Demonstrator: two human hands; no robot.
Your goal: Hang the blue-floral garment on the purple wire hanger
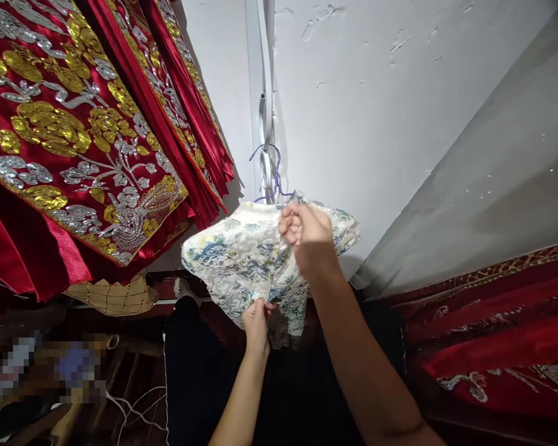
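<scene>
A short floral garment [242, 254], white with blue, green and yellow patterns, hangs from a purple wire hanger [278, 167] in front of me. My left hand [256, 319] is closed on the garment's front edge near its lower end, thumb and fingers pinching the cloth. My right hand [309, 228] is in front of the collar on the right side, slightly blurred, with its fingers curled together. Whatever those fingers may hold is too small or hidden to make out.
Red cloths with gold and silver embroidery [74, 130] hang at the upper left. The hanger hooks onto a pale metal rail [265, 74] against the white wall [376, 93]. More red embroidered fabric [493, 328] lies at the right. White cables [130, 406] run across the lower left.
</scene>
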